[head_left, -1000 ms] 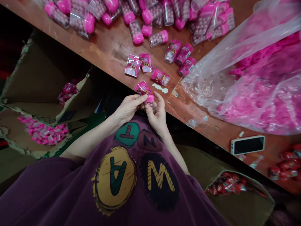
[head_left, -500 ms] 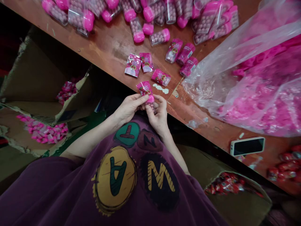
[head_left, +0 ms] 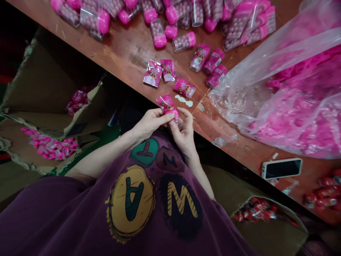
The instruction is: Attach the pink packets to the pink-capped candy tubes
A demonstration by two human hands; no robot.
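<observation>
Pink-sleeved candy tube point(head_left: 167, 105) held over the counter point(head_left: 125, 53) edge.
Fingers of left hand point(head_left: 149, 124) and right hand point(head_left: 184, 132) both pinch it.

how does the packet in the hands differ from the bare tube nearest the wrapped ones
The held packet wears a printed pink wrapper; the bare tube is clear, its balls showing. The packet is pinched between the left hand and right hand; the tube lies untouched on the table. Both show a pink cap.
</observation>
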